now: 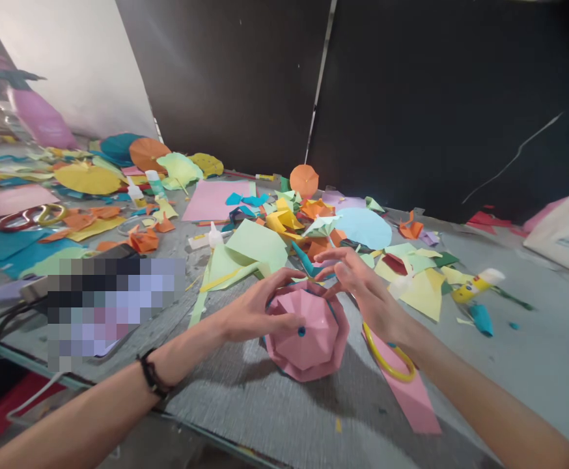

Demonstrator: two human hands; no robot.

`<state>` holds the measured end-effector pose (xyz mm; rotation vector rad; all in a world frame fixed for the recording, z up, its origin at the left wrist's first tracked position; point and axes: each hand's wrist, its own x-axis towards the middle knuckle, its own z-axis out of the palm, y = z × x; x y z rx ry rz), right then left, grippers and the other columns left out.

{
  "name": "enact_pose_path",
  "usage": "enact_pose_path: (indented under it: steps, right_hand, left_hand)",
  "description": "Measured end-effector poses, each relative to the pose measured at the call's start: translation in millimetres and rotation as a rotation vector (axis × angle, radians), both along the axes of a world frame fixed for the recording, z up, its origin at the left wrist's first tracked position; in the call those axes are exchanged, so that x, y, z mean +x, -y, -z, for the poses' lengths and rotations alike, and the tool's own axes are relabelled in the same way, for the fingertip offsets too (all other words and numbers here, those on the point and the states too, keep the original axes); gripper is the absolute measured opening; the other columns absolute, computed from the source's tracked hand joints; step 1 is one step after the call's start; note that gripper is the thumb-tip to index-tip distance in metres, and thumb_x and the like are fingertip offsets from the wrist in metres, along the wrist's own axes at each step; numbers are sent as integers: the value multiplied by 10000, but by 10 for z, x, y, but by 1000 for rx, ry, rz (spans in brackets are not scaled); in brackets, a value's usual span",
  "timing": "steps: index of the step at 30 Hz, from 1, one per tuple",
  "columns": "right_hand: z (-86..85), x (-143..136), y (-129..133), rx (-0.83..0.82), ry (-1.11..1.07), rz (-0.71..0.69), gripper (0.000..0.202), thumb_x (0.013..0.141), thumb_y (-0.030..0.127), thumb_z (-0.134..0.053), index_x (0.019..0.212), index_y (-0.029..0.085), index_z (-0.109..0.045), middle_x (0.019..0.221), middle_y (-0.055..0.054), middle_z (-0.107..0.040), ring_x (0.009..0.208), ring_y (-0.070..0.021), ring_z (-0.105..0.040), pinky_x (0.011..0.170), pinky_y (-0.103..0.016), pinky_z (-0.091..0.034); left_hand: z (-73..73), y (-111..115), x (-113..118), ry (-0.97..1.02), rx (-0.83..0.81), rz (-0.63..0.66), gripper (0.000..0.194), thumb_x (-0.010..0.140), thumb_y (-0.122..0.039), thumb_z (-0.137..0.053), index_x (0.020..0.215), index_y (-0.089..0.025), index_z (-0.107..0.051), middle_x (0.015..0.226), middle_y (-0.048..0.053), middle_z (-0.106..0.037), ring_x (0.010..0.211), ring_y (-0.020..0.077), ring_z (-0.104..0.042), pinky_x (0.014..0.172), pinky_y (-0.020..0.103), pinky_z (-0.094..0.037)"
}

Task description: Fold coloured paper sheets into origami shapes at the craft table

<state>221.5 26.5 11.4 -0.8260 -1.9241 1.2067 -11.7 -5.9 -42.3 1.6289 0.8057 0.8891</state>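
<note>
A pink folded-paper piece (308, 355), layered and many-sided with a small blue centre, sits on the grey table near its front edge. My left hand (260, 306) grips its left side, the thumb lying across the top close to the centre and the fingers curled over the far rim. Behind the upper right of the piece, my right hand (357, 286) has its fingers spread and bent, nothing visible held in them. Yellow-handled scissors (392, 368) rest on a pink paper strip (414, 404) beneath my right forearm.
Coloured paper scraps (284, 221) cover the back of the table (206, 384). A glue bottle (211, 238) lies beyond my left hand, a yellow glue stick (477, 286) to the right. A blurred-out device (113, 312) and cables are at the left. A dark wall stands behind.
</note>
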Motion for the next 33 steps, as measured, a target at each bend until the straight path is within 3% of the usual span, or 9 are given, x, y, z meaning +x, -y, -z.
enact_pose_path:
  steps: [4, 10, 15, 20, 26, 33]
  right_hand:
    - [20, -4, 25, 16, -27, 29, 433, 1056, 612, -457, 1215, 241, -613, 1308, -109, -544, 1070, -231, -637, 750, -365, -618]
    - [106, 26, -6, -18, -58, 23, 410, 1054, 599, -476, 1240, 258, -607, 1325, -101, -553, 1052, -217, -622, 772, -349, -601]
    - [111, 63, -32, -71, -60, 22, 392, 1059, 585, -480, 1260, 274, -606, 1316, -94, -586, 1091, -234, -645, 816, -354, -589]
    - [78, 56, 9, -101, -96, 9, 374, 1054, 583, -482, 1235, 276, -598, 1347, -94, -561, 1080, -237, -642, 800, -364, -609]
    - [76, 49, 35, -80, -111, -23, 346, 1063, 563, -483, 1226, 287, -614, 1330, -83, -567, 1095, -240, -651, 810, -368, -618]
    - [-116, 57, 163, -62, 58, -48, 371, 1063, 591, -472, 1214, 280, -606, 1275, -76, -633, 1124, -256, -683, 978, -440, -571]
  left_hand:
    - [20, -12, -25, 16, 25, 6, 627, 912, -401, -777, 1442, -213, -499, 1432, 146, -583, 1322, 327, -569, 953, 404, -570]
    - [34, -9, 6, 106, -65, -4, 496, 938, -384, -742, 1364, -199, -565, 1324, 130, -614, 1097, 243, -645, 803, 332, -626]
    - [-32, 25, 18, 136, -113, 43, 398, 974, -397, -707, 1300, -209, -578, 1182, 79, -642, 914, 158, -668, 791, 318, -634]
    - [-45, 28, 3, 67, -124, 47, 460, 918, -407, -771, 1285, -184, -607, 1191, 107, -665, 851, 163, -698, 755, 320, -625]
    - [-10, -14, 3, 155, -201, 13, 355, 848, -403, -830, 1003, -171, -611, 990, 41, -656, 823, 148, -648, 711, 289, -589]
    - [-102, 6, -3, 218, -172, 30, 308, 890, -376, -796, 843, -144, -598, 1055, 52, -598, 773, 98, -551, 623, 207, -502]
